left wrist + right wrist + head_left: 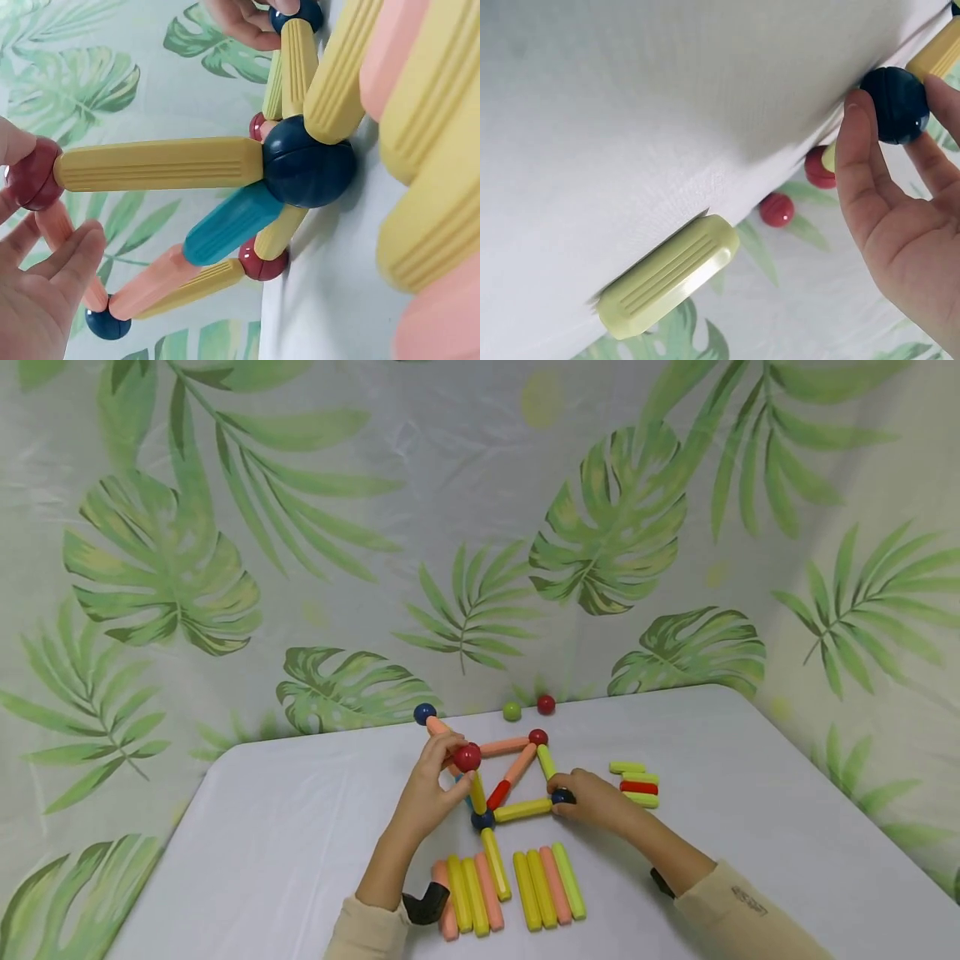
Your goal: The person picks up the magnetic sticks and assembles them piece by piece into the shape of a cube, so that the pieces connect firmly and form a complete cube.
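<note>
A framework of rods and balls stands on the table. My left hand (426, 789) holds a raised red ball (467, 757) between thumb and fingers. From that ball a yellow rod (157, 163) runs down to a dark blue ball (311, 161), where a short blue rod (234, 223) also meets. At the framework's right corner my right hand (596, 802) pinches another dark blue ball (896, 105), joined to a yellow rod (523, 810) and a light green rod (546, 762). Farther back, a red ball (538, 737) joins pink rods. One more dark blue ball (424, 714) tops a pink rod.
Loose yellow, pink and green rods (534, 889) lie in two groups at the front. Several short rods (639, 787) lie to the right. A green ball (512, 712) and a red ball (546, 704) sit near the back edge, before a leaf-patterned cloth (465, 610).
</note>
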The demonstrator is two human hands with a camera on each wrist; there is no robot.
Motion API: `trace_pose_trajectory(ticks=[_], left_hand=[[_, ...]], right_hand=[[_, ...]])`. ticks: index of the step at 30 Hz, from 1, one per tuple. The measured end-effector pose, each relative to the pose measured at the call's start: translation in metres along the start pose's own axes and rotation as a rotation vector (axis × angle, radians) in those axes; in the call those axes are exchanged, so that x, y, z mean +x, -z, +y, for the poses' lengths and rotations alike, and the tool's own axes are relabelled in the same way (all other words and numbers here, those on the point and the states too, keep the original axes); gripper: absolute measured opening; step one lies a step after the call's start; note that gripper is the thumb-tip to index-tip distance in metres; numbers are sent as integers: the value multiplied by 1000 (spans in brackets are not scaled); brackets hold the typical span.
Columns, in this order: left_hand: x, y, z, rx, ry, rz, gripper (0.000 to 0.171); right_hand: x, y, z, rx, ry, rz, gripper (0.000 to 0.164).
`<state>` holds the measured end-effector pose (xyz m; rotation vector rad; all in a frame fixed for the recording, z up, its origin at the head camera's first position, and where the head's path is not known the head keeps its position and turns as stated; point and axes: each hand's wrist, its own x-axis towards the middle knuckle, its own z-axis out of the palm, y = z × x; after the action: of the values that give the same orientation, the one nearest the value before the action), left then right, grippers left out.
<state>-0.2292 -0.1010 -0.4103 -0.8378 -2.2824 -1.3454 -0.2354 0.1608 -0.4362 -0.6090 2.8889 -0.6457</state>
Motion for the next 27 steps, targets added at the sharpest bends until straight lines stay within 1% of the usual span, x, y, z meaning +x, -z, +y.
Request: trace_pose_trajectory(ticks=[2, 7, 12, 14, 15, 17, 18, 20, 21, 22, 24, 26, 27], left_hand=[[1, 3, 8, -37, -8, -2, 41], [3, 8, 34, -100, -29, -56, 39], [3, 6, 40, -136, -48, -94, 39], [4, 5, 40, -155, -51, -106, 39], [4, 5, 40, -161, -51, -111, 38], [4, 4, 39, -175, -48, -116, 38], [3, 4, 39, -178, -46, -114, 38], [3, 4, 39, -178, -42, -110, 38], [3, 4, 39, -170, -42, -106, 38], [3, 4, 39, -161, -43, -101, 37], [2, 5, 41, -138, -48, -90, 35], [2, 5, 43, -107, -47, -77, 33], [1, 5, 43, -93, -45, -72, 33]], right_hand=[[-3, 0, -2, 10, -12, -2, 24], [-7, -1, -6, 15, -38, 1, 25], [-8, -3, -8, 20, -54, 3, 26], [-9, -2, -10, -1, -59, 5, 30], [-10, -2, -12, -29, -57, 21, 32], [-14, -1, -18, -87, -37, 82, 34], [-16, 0, -23, -103, -12, 115, 35], [-19, 1, -36, -107, 61, 151, 33], [-21, 1, -43, -91, 106, 145, 31], [-21, 0, -50, -59, 152, 112, 30], [-22, -4, -64, 12, 221, -9, 30], [-20, -12, -73, 42, 244, -131, 34], [-18, -17, -77, 35, 247, -177, 37]])
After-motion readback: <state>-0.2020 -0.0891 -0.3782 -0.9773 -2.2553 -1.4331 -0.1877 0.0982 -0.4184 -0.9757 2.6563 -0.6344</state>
